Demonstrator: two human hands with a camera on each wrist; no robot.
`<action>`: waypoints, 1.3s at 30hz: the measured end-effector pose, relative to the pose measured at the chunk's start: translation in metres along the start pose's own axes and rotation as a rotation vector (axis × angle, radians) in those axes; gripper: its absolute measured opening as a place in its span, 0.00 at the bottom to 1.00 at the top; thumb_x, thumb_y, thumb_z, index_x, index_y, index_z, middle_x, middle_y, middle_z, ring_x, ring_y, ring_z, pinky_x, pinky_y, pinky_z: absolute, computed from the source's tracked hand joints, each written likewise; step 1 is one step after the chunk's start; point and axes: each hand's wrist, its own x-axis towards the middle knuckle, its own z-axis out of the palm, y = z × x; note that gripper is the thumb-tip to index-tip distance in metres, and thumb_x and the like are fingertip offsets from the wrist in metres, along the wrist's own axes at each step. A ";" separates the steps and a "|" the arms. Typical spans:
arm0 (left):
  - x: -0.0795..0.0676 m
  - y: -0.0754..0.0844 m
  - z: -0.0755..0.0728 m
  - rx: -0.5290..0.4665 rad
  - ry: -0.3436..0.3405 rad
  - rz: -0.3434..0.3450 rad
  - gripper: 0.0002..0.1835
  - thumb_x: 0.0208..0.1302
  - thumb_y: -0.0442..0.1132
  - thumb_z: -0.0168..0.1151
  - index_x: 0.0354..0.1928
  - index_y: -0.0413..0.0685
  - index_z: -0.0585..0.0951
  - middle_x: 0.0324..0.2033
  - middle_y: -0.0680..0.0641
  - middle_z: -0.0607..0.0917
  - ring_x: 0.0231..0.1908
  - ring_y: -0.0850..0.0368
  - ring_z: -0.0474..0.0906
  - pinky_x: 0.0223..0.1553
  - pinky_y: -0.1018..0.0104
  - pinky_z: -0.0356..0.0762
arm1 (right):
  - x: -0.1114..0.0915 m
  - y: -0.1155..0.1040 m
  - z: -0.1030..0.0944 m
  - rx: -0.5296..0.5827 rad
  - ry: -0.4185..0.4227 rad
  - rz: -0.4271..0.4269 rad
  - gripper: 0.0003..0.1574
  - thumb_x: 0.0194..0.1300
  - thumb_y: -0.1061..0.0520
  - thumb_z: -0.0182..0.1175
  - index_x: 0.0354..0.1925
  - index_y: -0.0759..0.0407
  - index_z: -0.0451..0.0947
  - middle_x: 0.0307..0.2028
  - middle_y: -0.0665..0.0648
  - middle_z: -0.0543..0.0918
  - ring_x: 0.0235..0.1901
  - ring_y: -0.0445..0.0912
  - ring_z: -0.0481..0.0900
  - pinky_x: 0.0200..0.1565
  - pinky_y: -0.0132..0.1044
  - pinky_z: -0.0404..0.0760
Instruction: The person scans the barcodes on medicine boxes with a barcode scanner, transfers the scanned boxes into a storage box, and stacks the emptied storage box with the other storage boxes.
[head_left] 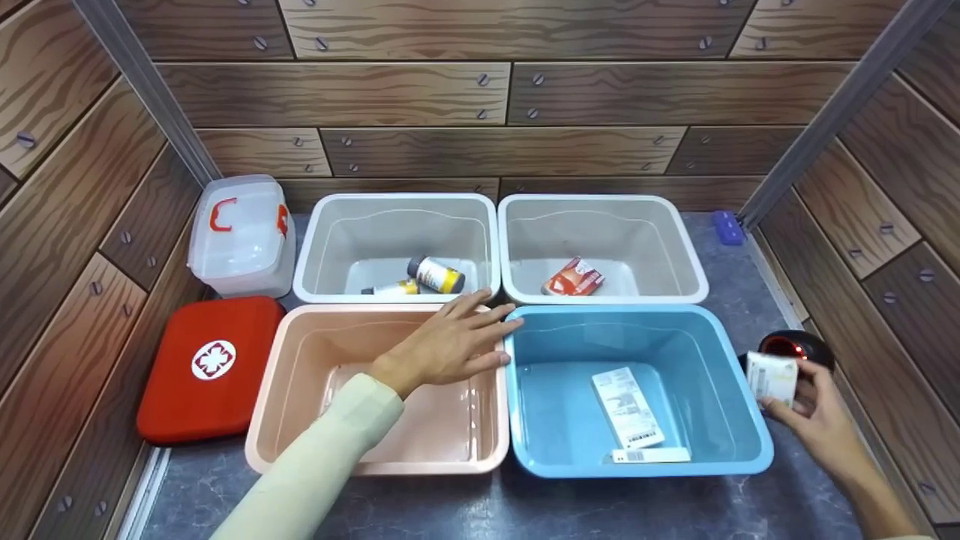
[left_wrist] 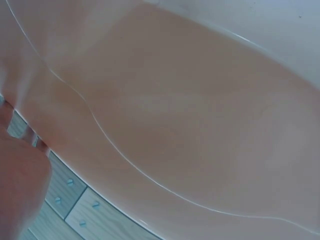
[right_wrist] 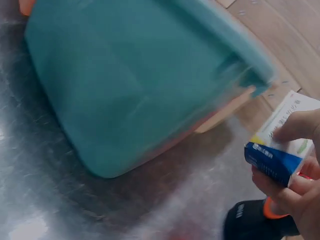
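Observation:
My right hand (head_left: 823, 420) pinches a small white medicine box (head_left: 772, 377) between thumb and fingers, just right of the blue bin (head_left: 750, 431). Blue end panels and printed text show on the box in the right wrist view. Close behind it stands a black barcode scanner (head_left: 814, 345) with red light glowing inside. My left hand (head_left: 450, 345) is spread, fingers straight, over the adjoining rims of the pink bin (head_left: 262, 405) and the blue one. A long white carton (head_left: 626, 409) and a thin white box (head_left: 651, 455) lie inside the blue bin.
Behind, a grey bin (head_left: 397, 199) holds two bottles (head_left: 439, 275); another grey bin (head_left: 600, 201) holds a red box (head_left: 574, 277). At left are a red first-aid case (head_left: 180, 375) and a clear lidded box (head_left: 240, 244). A purple case (head_left: 727, 227) sits back right. Wood-patterned walls enclose the table.

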 end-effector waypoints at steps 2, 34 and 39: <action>0.000 0.000 0.000 0.000 0.002 0.003 0.36 0.86 0.67 0.41 0.87 0.65 0.60 0.87 0.53 0.58 0.88 0.41 0.45 0.88 0.41 0.44 | -0.003 0.007 0.003 0.038 0.016 0.060 0.35 0.73 0.80 0.57 0.63 0.48 0.64 0.45 0.33 0.88 0.44 0.28 0.86 0.42 0.22 0.87; -0.001 0.000 -0.001 0.000 0.009 -0.016 0.35 0.86 0.67 0.42 0.87 0.67 0.61 0.87 0.54 0.60 0.88 0.42 0.46 0.87 0.40 0.46 | 0.028 -0.010 0.002 0.464 0.141 0.342 0.24 0.79 0.68 0.59 0.60 0.44 0.65 0.40 0.43 0.88 0.40 0.36 0.91 0.44 0.29 0.91; 0.000 0.000 0.000 -0.001 0.009 -0.012 0.35 0.86 0.67 0.42 0.87 0.67 0.61 0.87 0.54 0.60 0.88 0.42 0.46 0.87 0.40 0.46 | 0.049 -0.037 -0.006 0.450 0.153 0.247 0.27 0.77 0.72 0.61 0.60 0.45 0.67 0.41 0.42 0.91 0.38 0.37 0.91 0.41 0.30 0.91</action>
